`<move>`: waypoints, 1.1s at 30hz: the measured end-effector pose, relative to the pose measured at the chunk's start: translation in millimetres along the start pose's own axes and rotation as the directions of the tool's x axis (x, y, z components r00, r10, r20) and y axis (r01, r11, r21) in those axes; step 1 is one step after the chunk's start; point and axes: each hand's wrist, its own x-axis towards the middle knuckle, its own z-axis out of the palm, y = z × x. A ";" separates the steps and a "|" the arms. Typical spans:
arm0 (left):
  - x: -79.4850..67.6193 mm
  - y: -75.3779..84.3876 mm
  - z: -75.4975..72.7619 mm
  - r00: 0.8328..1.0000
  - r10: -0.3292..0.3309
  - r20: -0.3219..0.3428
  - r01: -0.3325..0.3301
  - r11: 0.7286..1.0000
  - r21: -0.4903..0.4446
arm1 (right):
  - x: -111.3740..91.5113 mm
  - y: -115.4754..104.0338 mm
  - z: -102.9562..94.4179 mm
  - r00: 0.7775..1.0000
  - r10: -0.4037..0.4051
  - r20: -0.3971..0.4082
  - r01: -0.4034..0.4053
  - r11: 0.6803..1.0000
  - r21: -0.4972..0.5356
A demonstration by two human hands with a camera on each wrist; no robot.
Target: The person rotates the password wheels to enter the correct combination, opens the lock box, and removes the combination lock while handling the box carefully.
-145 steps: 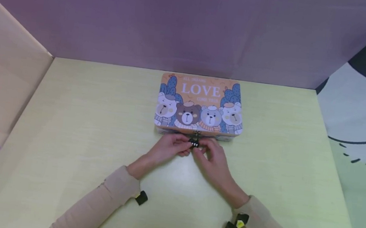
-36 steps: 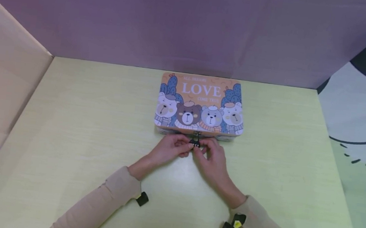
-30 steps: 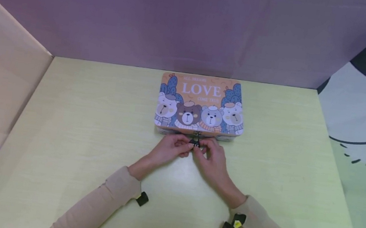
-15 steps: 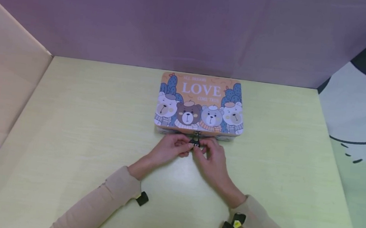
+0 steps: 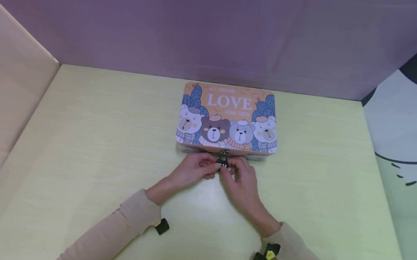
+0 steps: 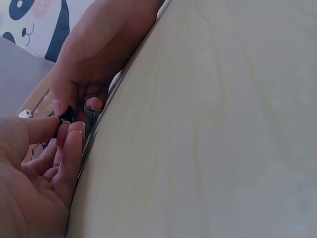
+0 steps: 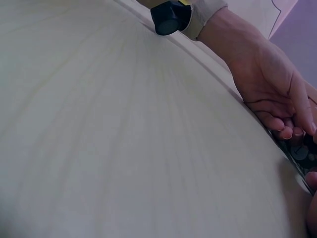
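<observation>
A black combination padlock [image 5: 222,162] with small white marks on its dials hangs at the front clasp [image 5: 224,152] of a lidded tin box [image 5: 228,126]. The box lid is closed and shows bears, cacti and the word LOVE. My left hand [image 5: 195,168] pinches the padlock's left side between thumb and fingers. From the right, my right hand [image 5: 242,183] pinches the other side, its thumb at the lower edge near the dials. In the left wrist view, both hands' fingertips meet around the dark padlock [image 6: 68,116], covering most of it.
The box stands at the back middle of a pale wooden table [image 5: 96,134], close to a purple back panel [image 5: 220,28]. Printed panels flank the table at left and right. Small black devices [image 5: 162,226] are strapped at both sleeve cuffs.
The hands stay at the padlock. Since the oldest frame, the padlock has shifted slightly right; its white dial marks were less visible about a second ago and show more clearly now.
</observation>
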 end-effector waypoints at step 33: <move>-0.5 0.7 0.8 1.000 -0.007 -0.002 0.007 1.000 -0.001 | -0.6 -3.3 -1.4 1.000 0.025 0.011 -0.025 0.999 -0.022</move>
